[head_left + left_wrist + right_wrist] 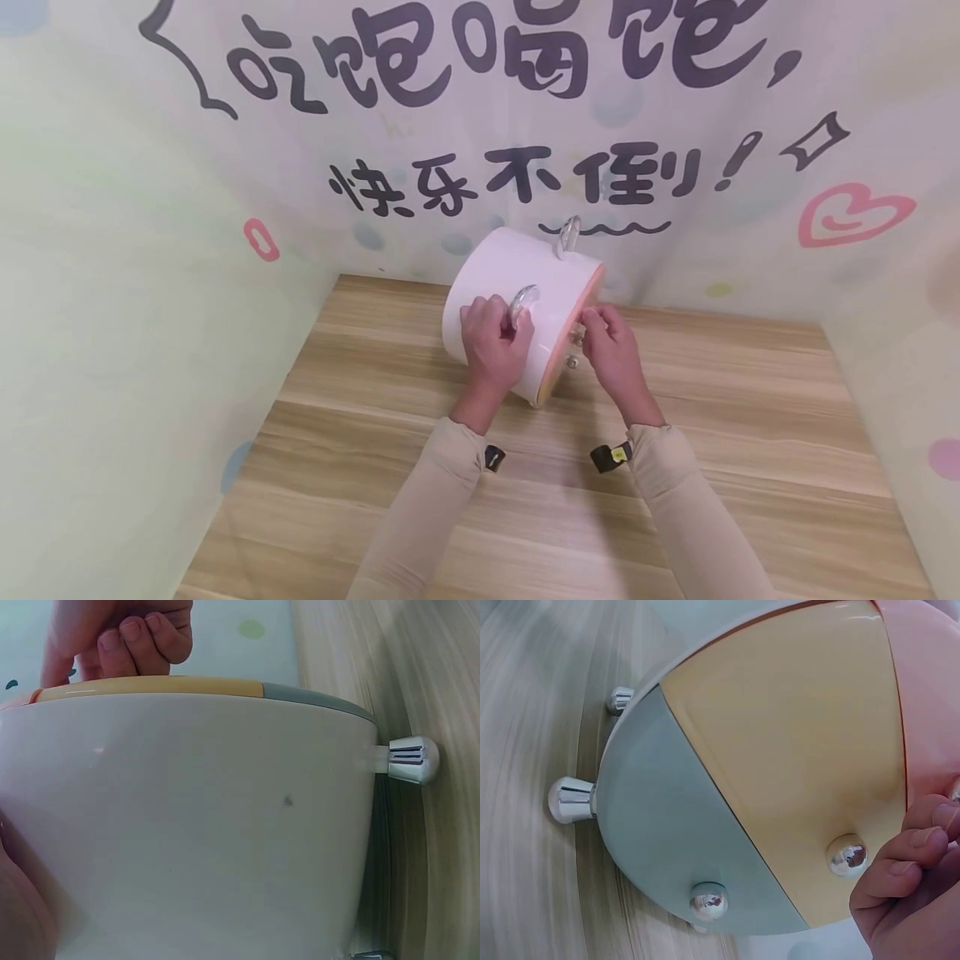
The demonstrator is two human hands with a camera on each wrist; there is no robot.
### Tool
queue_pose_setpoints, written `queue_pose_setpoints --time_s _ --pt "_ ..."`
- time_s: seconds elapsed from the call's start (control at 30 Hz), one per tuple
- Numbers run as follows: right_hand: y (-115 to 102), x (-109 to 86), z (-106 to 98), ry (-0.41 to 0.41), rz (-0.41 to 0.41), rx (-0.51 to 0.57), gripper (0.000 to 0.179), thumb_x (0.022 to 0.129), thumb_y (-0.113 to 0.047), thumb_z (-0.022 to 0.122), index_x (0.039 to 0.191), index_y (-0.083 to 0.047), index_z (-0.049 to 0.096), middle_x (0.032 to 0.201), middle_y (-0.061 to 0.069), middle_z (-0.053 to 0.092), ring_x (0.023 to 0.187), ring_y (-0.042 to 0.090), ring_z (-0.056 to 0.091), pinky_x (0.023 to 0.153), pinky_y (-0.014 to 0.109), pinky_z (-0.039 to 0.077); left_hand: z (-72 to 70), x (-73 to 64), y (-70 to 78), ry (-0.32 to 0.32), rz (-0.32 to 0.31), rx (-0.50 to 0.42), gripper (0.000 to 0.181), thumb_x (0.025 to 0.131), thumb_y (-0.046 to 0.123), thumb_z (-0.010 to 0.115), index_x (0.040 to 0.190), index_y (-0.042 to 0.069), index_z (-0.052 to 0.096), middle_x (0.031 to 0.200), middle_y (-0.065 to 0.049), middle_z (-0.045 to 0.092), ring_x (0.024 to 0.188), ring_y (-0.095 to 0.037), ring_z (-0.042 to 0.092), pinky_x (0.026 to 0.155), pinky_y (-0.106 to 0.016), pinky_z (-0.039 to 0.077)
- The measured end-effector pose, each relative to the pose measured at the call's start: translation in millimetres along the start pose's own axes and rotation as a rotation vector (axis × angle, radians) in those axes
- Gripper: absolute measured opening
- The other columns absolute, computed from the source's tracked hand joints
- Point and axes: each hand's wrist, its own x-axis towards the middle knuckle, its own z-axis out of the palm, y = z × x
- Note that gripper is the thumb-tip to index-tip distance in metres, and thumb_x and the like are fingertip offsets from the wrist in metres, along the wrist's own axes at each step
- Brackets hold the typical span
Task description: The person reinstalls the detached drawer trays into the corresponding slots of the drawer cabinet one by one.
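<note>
A white drum-shaped drawer box (498, 275) sits on the table, its coloured front facing right. That front has a pink drawer (930, 690), a yellow drawer (787, 727) and a green drawer (675, 802). Round silver knobs stick out from it, one on the green drawer and another on the yellow. My left hand (495, 342) grips a silver handle (525, 298) on top of the box; a second silver handle (568, 236) stands behind it. With curled fingers, my right hand (613, 350) pinches the pink drawer's knob (955, 790), which is mostly hidden by the fingers.
Silver feet (571, 800) support the box on the wood-grain table (360, 417). Close behind it rises a white printed back wall (300, 167) with dark lettering. Pale side walls (150, 333) enclose the table at left and right.
</note>
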Motion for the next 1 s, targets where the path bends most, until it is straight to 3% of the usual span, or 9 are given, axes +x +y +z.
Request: queue_pose_setpoints --time_s 0.2,0.37,0.53,0.77,0.9,1.0 --pt "-4 3.4 4 -0.037 0.019 -0.024 0.044 0.107 -0.050 0.043 0.116 -0.010 0.060 0.066 -0.006 0.048 0.060 0.011 0.045 0.056 0.027 0.040 -2.4 0.9 -4.2 0.025 -0.005 0.012 0.024 0.088 0.019 0.057 0.074 0.008 0.041 0.066 -0.007 0.042 0.066 -0.024 0.043 0.068 -0.039 0.033" --pt "-2 5.1 7 -0.055 0.033 -0.065 0.048 0.105 -0.056 0.041 0.116 -0.013 0.060 0.071 -0.001 0.049 0.066 0.015 0.048 0.063 0.028 0.044 -8.9 1.8 -8.1 -0.017 0.014 0.046 0.022 0.089 0.019 0.057 0.076 0.008 0.043 0.067 -0.007 0.044 0.066 -0.024 0.045 0.068 -0.038 0.035" --pt "-1 8.9 5 -0.086 -0.020 -0.152 0.051 0.105 -0.059 0.039 0.114 -0.014 0.060 0.073 0.003 0.051 0.068 0.019 0.050 0.061 0.032 0.043 -21.4 7.3 -13.2 -0.131 0.053 0.113 0.026 0.090 0.023 0.061 0.076 0.007 0.045 0.067 -0.006 0.046 0.066 -0.023 0.046 0.068 -0.037 0.037" --pt "5 7.3 -11 -0.113 -0.067 -0.269 0.060 0.104 -0.064 0.031 0.104 -0.013 0.062 0.071 0.007 0.051 0.064 0.025 0.048 0.057 0.035 0.042 -34.8 18.8 -7.6 -0.385 0.099 0.183 0.039 0.093 0.038 0.069 0.077 0.009 0.048 0.067 -0.003 0.048 0.065 -0.020 0.046 0.066 -0.034 0.040" --pt "8 5.4 -19 -0.156 -0.059 -0.298 0.066 0.105 -0.064 0.025 0.105 -0.010 0.062 0.071 0.008 0.054 0.064 0.025 0.052 0.058 0.035 0.045 -44.5 24.5 -9.0 -0.470 0.127 0.135 0.039 0.091 0.040 0.073 0.080 0.010 0.050 0.070 -0.002 0.051 0.067 -0.018 0.047 0.067 -0.032 0.040" --pt "8 4.5 -28 -0.166 -0.045 -0.331 0.073 0.106 -0.064 0.017 0.110 -0.007 0.062 0.075 0.009 0.057 0.067 0.026 0.055 0.062 0.036 0.046 -51.2 28.2 -15.1 -0.503 0.141 0.067 0.030 0.096 0.035 0.066 0.081 0.011 0.054 0.072 -0.002 0.052 0.070 -0.017 0.047 0.067 -0.031 0.041"
